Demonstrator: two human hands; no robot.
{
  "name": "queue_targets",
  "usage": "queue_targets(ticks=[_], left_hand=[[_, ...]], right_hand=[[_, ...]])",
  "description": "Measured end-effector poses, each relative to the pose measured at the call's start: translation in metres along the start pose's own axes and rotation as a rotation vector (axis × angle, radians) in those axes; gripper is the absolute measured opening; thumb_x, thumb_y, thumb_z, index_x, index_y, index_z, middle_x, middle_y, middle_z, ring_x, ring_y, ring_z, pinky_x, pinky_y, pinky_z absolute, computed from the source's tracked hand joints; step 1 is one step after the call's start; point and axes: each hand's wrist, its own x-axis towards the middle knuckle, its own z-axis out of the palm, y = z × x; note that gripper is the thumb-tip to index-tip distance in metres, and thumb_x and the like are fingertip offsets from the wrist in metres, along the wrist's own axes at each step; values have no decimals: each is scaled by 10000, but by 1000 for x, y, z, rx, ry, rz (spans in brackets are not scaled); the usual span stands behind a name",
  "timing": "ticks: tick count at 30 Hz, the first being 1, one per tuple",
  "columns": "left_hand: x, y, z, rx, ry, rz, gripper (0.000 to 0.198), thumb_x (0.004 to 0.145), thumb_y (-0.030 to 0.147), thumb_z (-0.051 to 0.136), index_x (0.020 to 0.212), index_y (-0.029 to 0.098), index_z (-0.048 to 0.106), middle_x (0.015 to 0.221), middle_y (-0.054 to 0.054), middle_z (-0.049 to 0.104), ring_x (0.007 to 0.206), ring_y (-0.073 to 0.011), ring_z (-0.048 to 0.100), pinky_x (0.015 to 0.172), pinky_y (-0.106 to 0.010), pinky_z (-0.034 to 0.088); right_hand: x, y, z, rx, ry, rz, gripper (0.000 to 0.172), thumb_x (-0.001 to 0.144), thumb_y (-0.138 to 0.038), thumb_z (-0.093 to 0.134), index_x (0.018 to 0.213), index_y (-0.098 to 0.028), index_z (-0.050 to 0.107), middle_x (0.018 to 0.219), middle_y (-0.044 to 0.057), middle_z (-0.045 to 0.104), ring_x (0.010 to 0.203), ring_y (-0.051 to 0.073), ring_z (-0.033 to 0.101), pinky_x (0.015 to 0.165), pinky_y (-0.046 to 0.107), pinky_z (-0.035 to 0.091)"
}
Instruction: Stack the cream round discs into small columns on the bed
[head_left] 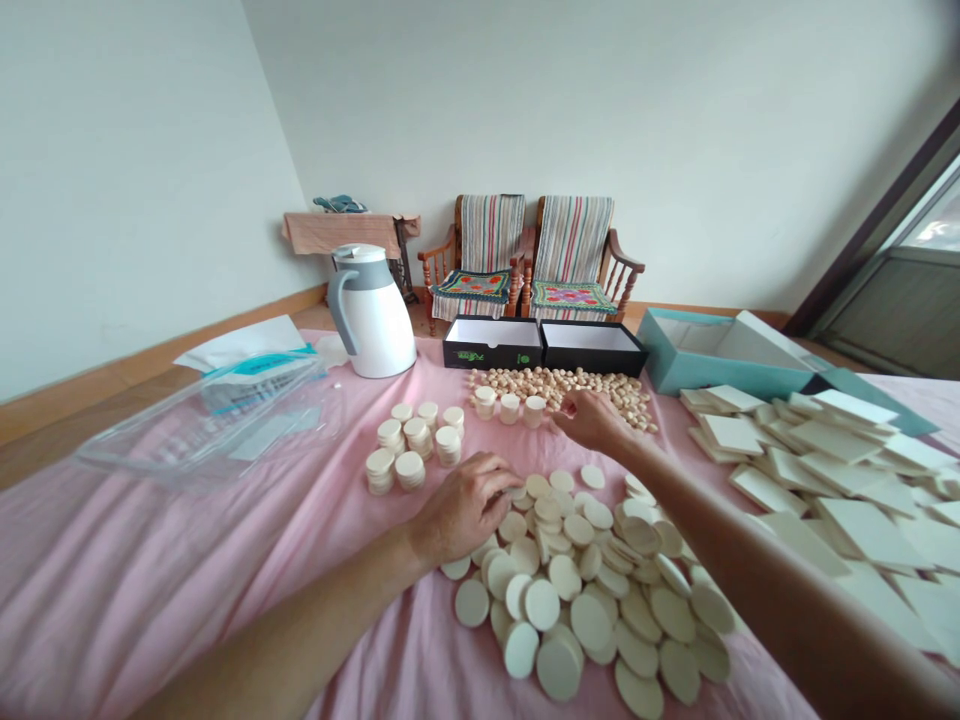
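My left hand [466,508] is at the left edge of a loose pile of pale round discs [590,620]. Its fingers are bent together and touch the pile's upper left; what lies between the fingertips is hidden. Farther forward, my right hand [592,420] is curled just right of a short disc stack [535,411]. Its fingertips are drawn in, and I cannot make out what they hold. Two more small stacks stand in line to the left, one of them a disc stack [485,402]. Several neat stacks of discs [410,470] are grouped left of my hands.
Behind my right hand lie many small wooden beads [585,385]. Two black boxes [491,342] and a teal box [720,350] stand behind. Square pale tiles [840,450] are heaped right. A white jug [382,320] and clear plastic tray [217,420] are left, on pink cloth [300,560].
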Motion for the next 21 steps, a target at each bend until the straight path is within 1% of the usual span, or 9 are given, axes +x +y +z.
queue_targets(ticks=[2,3,5,7,9,12,15,18,21], left_hand=[[0,1,0,4,-5,0,241,863,141,469,1029,183,638,991,-61,620,945,-169,553,849,-312,463],[0,1,-1,5,-4,1,237,864,148,470,1026,184,640,988,-62,621,945,-170,554,846,-313,465],[1,2,-1,2,4,5,234,867,157,469,1021,187,643,982,-63,624,942,-171,555,840,-314,468],[1,2,-1,-4,11,8,238,863,151,470,1023,188,643,980,-65,625,938,-172,554,835,-317,470],[1,1,-1,-8,15,9,244,854,140,475,1026,188,641,983,-65,626,934,-172,553,837,-319,469],[1,1,0,-3,21,11,247,853,135,471,1024,191,641,982,-62,627,930,-171,553,837,-318,469],[0,1,0,8,19,9,253,845,121,475,1020,195,642,978,-55,626,936,-170,552,837,-312,468],[0,1,0,8,15,1,258,839,112,481,1024,195,640,983,-54,622,945,-171,550,841,-311,465],[0,2,-1,3,6,-10,256,835,110,487,1021,195,641,986,-51,619,946,-170,552,844,-308,464]], right_hand=[[-9,8,-9,24,10,-9,202,762,-278,479,722,-164,641,707,63,652,643,160,554,533,247,313],[-14,13,-14,41,-24,-30,179,753,-248,483,727,-165,640,706,54,649,642,154,553,536,242,319],[-27,23,-24,100,-163,-110,143,710,-190,524,776,-167,649,747,42,654,668,148,562,565,230,351],[-42,31,-32,152,-292,-179,214,669,-153,566,865,-168,652,831,47,659,723,154,575,617,230,391],[-55,33,-35,170,-345,-216,306,650,-128,581,947,-171,642,910,61,648,773,165,579,661,245,416],[-69,31,-34,191,-342,-307,401,628,-66,548,999,-191,635,967,63,624,818,166,574,711,257,426],[-75,27,-28,221,-304,-367,352,641,-61,512,936,-192,651,907,55,624,800,160,564,718,254,422],[-69,27,-23,196,-249,-338,239,672,-124,525,868,-176,651,832,56,621,744,159,554,689,258,415],[-52,28,-19,174,-142,-257,211,679,-165,533,861,-167,640,825,60,621,731,157,552,675,253,408]])
